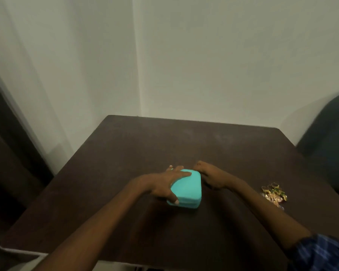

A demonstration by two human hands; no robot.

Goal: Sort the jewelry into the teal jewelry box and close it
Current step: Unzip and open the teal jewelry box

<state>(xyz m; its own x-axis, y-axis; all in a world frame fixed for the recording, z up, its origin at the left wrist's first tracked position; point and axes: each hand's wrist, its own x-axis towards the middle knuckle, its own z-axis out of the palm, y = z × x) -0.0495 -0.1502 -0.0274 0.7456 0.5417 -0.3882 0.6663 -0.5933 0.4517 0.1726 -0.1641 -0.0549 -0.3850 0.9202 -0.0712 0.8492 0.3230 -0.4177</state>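
Observation:
The teal jewelry box (188,189) lies with its lid down in the middle of the dark brown table (184,141). My left hand (164,184) spreads over its left side and top, thumb on the front left corner and fingers across the lid. My right hand (210,178) rests against the box's right side and far right corner, fingers curled along the edge. A small heap of gold jewelry (274,193) with green bits sits on the table to the right, apart from both hands.
White walls meet in a corner behind the table. A dark chair back (329,145) stands at the right edge. A dark door or panel (10,153) runs down the left. The table's front edge is close to me.

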